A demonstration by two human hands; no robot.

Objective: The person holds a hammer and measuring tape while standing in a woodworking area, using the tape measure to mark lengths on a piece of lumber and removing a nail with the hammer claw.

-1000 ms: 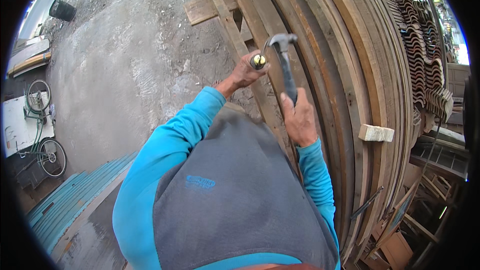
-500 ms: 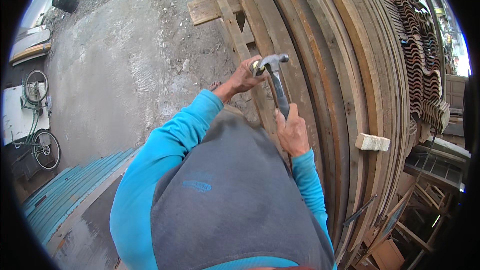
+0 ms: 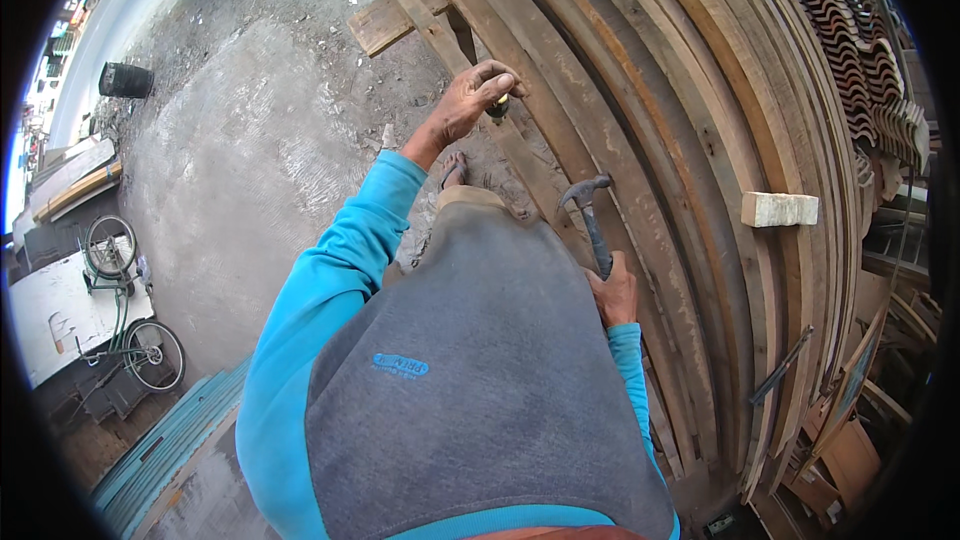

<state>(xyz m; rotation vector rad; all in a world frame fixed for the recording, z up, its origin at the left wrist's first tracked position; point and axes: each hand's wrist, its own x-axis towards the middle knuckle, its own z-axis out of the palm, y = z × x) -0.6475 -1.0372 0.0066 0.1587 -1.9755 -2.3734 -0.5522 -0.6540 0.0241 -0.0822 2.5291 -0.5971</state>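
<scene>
From the head view, the left hand (image 3: 468,102) reaches forward over a long weathered brown wooden plank (image 3: 530,165) that lies on the grey concrete floor (image 3: 230,160). Its fingers are pinched narrow around a small dark object with a yellowish tip (image 3: 497,106), pressed down on the plank; whether this is a punch, a chisel or a thick nail cannot be told. The right hand (image 3: 614,292) is drawn back close to the body, its fingers wrapped tight around the handle of a dark steel claw hammer (image 3: 590,212), whose head hangs above the plank and well apart from the left hand.

To the right, many more long curved planks (image 3: 700,140) lie side by side, with a pale rectangular block (image 3: 779,209) resting on them and stacked dark roof tiles (image 3: 860,50) beyond.

As a judgement: the strike will go well if the small object is kept upright and steady, the fingertips low and clear of its top, and the hammer face brought down square on it with a short, controlled swing rather than a heavy one.
</scene>
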